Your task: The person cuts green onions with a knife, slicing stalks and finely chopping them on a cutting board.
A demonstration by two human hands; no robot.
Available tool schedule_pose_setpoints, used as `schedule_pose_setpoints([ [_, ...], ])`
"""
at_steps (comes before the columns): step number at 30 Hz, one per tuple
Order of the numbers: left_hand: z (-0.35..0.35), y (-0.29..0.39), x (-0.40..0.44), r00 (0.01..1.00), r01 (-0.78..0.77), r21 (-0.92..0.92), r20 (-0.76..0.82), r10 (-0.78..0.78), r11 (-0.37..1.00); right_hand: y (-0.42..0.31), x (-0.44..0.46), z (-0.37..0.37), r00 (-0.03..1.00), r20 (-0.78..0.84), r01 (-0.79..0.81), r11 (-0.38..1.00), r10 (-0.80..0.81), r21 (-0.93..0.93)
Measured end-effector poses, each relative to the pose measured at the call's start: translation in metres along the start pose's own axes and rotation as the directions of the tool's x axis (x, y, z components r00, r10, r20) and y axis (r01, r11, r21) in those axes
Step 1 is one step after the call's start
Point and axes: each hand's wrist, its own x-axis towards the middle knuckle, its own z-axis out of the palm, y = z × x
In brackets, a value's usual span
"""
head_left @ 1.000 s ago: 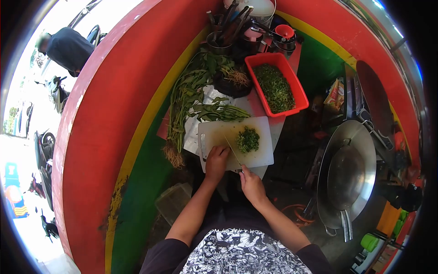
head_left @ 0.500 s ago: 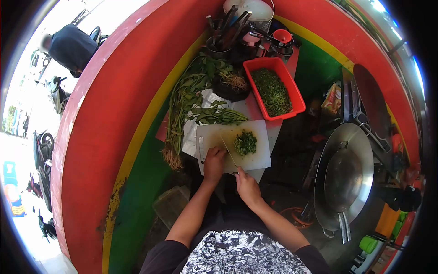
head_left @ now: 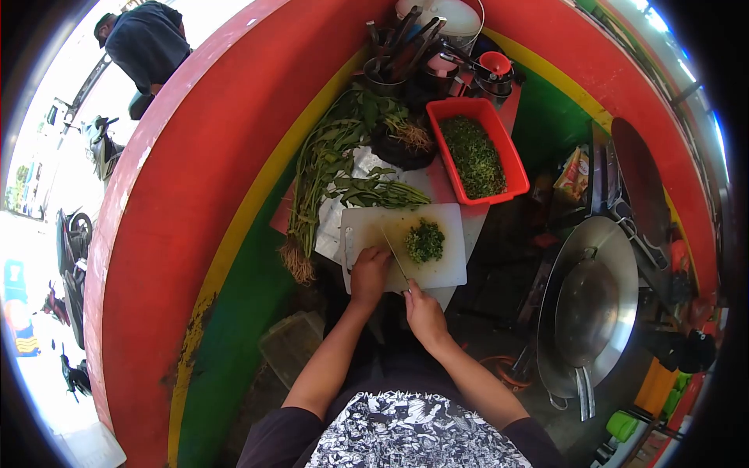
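Note:
A white cutting board [head_left: 449, 269] lies flat on the small table in front of me. My right hand [head_left: 425, 318] is closed around the handle of a knife [head_left: 395, 254], whose thin blade slants up and left across the board. My left hand [head_left: 370, 274] rests on the board's left half, just left of the blade, its fingers curled down. Whatever those fingers pinch is hidden from view. To the right of the blade sits a small pile of chopped greens [head_left: 425, 240]. Long leafy green stalks [head_left: 378, 193] lie just beyond the board.
A red plastic tub [head_left: 517, 181] of chopped greens stands behind the board. More rooted stalks [head_left: 312, 179] spread left. A metal pot [head_left: 382, 76] of utensils is at the back. A large wok [head_left: 624, 312] stands right. A red wall [head_left: 164, 257] curves left; beyond it is a person [head_left: 148, 47].
The view has shifted slightly, so the board and tub appear a little further right. Both hands and the knife keep nearly the same pose. The person outside has changed posture.

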Motion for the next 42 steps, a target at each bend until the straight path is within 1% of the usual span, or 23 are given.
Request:
schedule_pose_setpoints([
  [1, 0.001, -0.001, 0.000, 1.000, 0.002, 0.013, -0.009, -0.002, 1.000, 0.000, 0.000, -0.001, 1.000, 0.020, -0.017, 0.998, 0.018, -0.055],
  [5, -0.001, 0.000, 0.002, 1.000, 0.000, 0.004, -0.002, 0.000, 1.000, 0.006, 0.020, 0.013, 1.000, -0.005, 0.023, 0.996, -0.023, -0.081],
  [7, -0.001, -0.002, 0.002, 1.000, -0.004, -0.004, -0.001, 0.004, 1.000, 0.004, 0.032, 0.017, 0.997, -0.046, 0.064, 0.998, -0.063, 0.009],
  [8, -0.001, -0.003, 0.002, 1.000, -0.009, -0.001, -0.003, 0.009, 1.000, 0.005, 0.032, 0.016, 0.997, -0.052, 0.066, 0.998, -0.066, 0.011],
  [10, -0.003, -0.001, 0.003, 1.000, 0.031, -0.039, 0.003, -0.031, 0.999, 0.000, 0.027, 0.006, 0.998, -0.022, 0.063, 0.995, -0.061, 0.071],
  [14, -0.005, 0.001, 0.000, 0.999, 0.043, -0.045, 0.005, -0.043, 0.998, -0.003, 0.005, 0.000, 1.000, 0.000, 0.006, 0.999, -0.006, 0.050],
  [16, -0.003, -0.001, -0.001, 0.999, 0.004, -0.048, -0.038, -0.006, 0.999, 0.003, 0.008, 0.004, 1.000, -0.003, 0.011, 1.000, -0.011, -0.013],
  [17, -0.003, -0.001, -0.001, 0.999, -0.001, -0.049, -0.038, -0.001, 0.999, 0.004, 0.012, 0.007, 1.000, -0.008, 0.011, 1.000, -0.011, -0.013],
  [19, -0.004, -0.002, -0.004, 0.998, -0.054, 0.033, -0.011, 0.055, 0.998, 0.003, 0.022, 0.013, 1.000, -0.020, 0.013, 1.000, -0.013, -0.002],
  [20, -0.004, -0.003, -0.007, 0.998, -0.059, 0.037, -0.015, 0.059, 0.998, 0.003, 0.027, 0.014, 1.000, -0.024, 0.017, 1.000, -0.017, 0.001],
  [22, -0.004, -0.003, -0.010, 0.990, -0.137, 0.060, -0.022, 0.138, 0.989, -0.001, 0.037, 0.011, 0.989, -0.102, 0.118, 0.989, -0.108, 0.094],
  [23, -0.003, -0.004, -0.011, 0.989, -0.141, 0.064, -0.024, 0.143, 0.988, -0.003, 0.036, 0.008, 0.988, -0.107, 0.122, 0.988, -0.111, 0.097],
  [25, -0.001, -0.005, -0.013, 0.989, -0.132, 0.056, -0.066, 0.135, 0.990, -0.013, 0.028, -0.008, 1.000, -0.010, 0.000, 0.993, 0.002, 0.121],
  [29, 0.002, -0.008, -0.012, 0.994, -0.088, 0.066, -0.055, 0.091, 0.994, -0.001, 0.011, -0.005, 1.000, 0.001, 0.016, 0.994, -0.016, 0.106],
  [31, -0.001, -0.003, -0.010, 0.998, -0.043, 0.102, -0.043, 0.048, 0.994, 0.009, 0.016, 0.006, 0.998, -0.033, 0.061, 0.997, -0.060, 0.038],
  [35, -0.008, 0.005, -0.006, 0.999, -0.018, 0.129, -0.040, 0.024, 0.991, 0.006, 0.037, 0.013, 0.991, -0.078, 0.110, 0.992, -0.106, 0.055],
  [37, -0.008, 0.006, -0.007, 0.998, 0.048, 0.089, -0.051, -0.043, 0.995, -0.004, 0.043, 0.002, 0.997, -0.045, 0.065, 0.993, -0.060, 0.103],
  [40, -0.007, 0.004, -0.006, 0.999, 0.017, 0.089, -0.049, -0.013, 0.996, -0.007, 0.025, -0.009, 0.999, -0.033, 0.045, 0.990, -0.041, 0.133],
  [42, -0.005, 0.002, -0.007, 0.999, 0.023, 0.064, -0.044, -0.020, 0.998, 0.000, 0.015, -0.007, 0.999, -0.017, 0.043, 0.994, -0.041, 0.099],
])
